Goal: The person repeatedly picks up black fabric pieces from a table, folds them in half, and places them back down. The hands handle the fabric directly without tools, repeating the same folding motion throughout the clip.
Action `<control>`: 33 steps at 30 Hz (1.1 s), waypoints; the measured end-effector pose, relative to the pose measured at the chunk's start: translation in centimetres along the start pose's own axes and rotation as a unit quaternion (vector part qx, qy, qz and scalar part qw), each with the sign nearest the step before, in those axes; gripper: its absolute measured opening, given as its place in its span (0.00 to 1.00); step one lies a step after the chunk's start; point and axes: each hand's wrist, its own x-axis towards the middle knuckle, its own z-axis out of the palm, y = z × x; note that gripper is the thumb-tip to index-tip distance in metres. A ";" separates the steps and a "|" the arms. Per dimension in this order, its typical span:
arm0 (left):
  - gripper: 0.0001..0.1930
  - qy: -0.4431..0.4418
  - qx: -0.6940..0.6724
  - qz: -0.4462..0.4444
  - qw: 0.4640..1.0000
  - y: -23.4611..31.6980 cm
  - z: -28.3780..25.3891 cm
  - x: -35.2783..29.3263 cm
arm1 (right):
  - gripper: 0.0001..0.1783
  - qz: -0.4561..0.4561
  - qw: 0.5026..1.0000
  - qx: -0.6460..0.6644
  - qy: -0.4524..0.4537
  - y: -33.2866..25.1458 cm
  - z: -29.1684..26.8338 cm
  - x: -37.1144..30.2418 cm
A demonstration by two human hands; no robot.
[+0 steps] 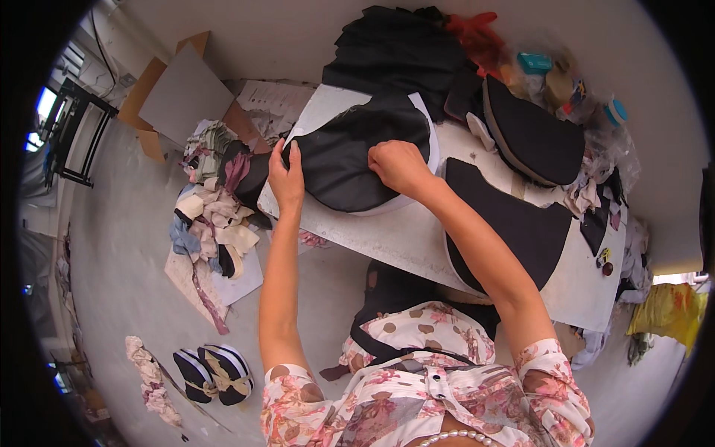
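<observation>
A rounded piece of black leather-like material [342, 160] lies over a white-edged backing [421, 112] on the pale table [342, 237]. My left hand [287, 179] is at its left edge, thumb and fingers closed around the rim. Over the right part of the same piece, my right hand [400, 167] is closed with its fingers curled down against the surface. Whatever those fingers may pinch is hidden beneath them. Just right of my right forearm, a flat black curved panel [506, 220] rests on the table.
A thick black padded piece [536, 130] lies at the back right, beside plastic bags and a blue-capped bottle [615, 112]. Black sheets [395, 56] are heaped at the back. Fabric scraps [216, 223] and a cardboard box [179, 89] sit left; tied black pads [216, 375] lie on the floor.
</observation>
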 end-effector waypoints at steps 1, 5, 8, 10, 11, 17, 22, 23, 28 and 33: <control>0.29 -0.009 0.007 -0.010 1.000 0.5 0.3 -0.3 | 0.04 -0.001 1.000 0.005 0.016 0.0 -0.2 0.0; 0.32 -0.015 0.069 0.055 0.996 0.8 0.9 -1.0 | 0.16 0.159 0.959 0.036 0.233 1.0 -4.1 2.1; 0.33 -0.015 0.081 0.118 0.990 -0.2 2.5 -1.0 | 0.31 0.305 0.944 -0.070 0.105 4.9 -5.0 3.4; 0.33 -0.019 0.066 0.118 0.991 0.0 2.5 -1.1 | 0.43 0.317 0.946 -0.044 0.050 6.1 -4.5 4.1; 0.33 -0.021 0.058 0.118 0.991 0.1 2.6 -1.1 | 0.50 0.322 0.946 -0.031 0.023 6.7 -4.4 4.4; 0.34 -0.050 0.045 0.130 0.989 0.8 2.4 -0.8 | 0.35 0.320 0.946 0.048 0.026 9.2 -2.8 5.0; 0.37 -0.083 0.045 0.167 0.981 1.0 1.1 -0.1 | 0.19 0.193 0.932 0.231 0.201 8.0 -3.7 2.7; 0.37 -0.097 0.042 0.166 0.980 1.1 1.1 0.0 | 0.17 0.209 0.935 0.201 0.205 7.9 -4.0 2.6; 0.38 -0.139 0.066 0.186 0.970 1.4 2.1 0.7 | 0.08 0.241 0.942 -0.014 0.233 11.4 -3.3 1.7; 0.38 -0.133 0.074 0.169 0.974 1.3 1.9 0.5 | 0.05 0.078 0.942 0.043 0.325 5.1 -5.5 3.5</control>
